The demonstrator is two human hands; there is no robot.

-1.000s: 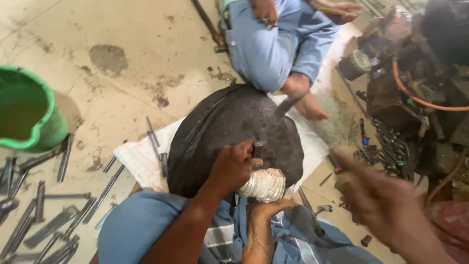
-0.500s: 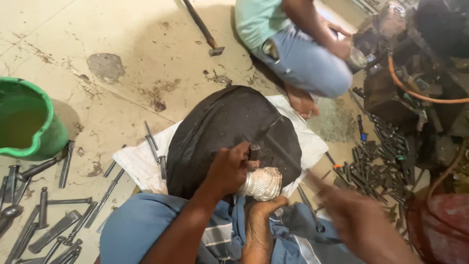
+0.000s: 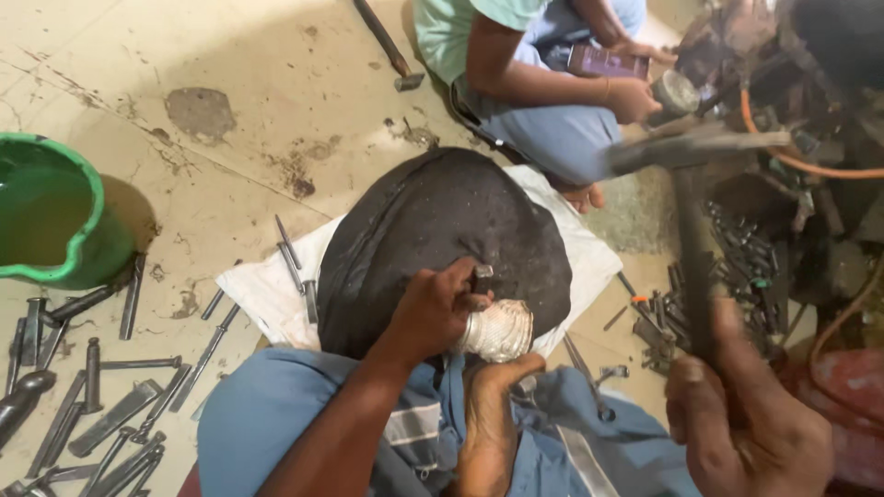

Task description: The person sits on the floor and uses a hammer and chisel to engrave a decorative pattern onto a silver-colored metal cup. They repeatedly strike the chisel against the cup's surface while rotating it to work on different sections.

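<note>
Left hand (image 3: 433, 313) — fingers pinch a short dark steel punch (image 3: 482, 276), beside a patterned silver cup (image 3: 497, 329) on a black domed block (image 3: 442, 230). Right hand (image 3: 746, 414) (blurred) grips a wooden-handled hammer (image 3: 691, 147).

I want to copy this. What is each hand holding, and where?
Left hand pinches a small punch near its top; right hand grips the hammer by its handle's lower end.

Raised hammer (image 3: 686, 147) motion-blurred; green bucket (image 3: 55, 221) cut off left
</note>
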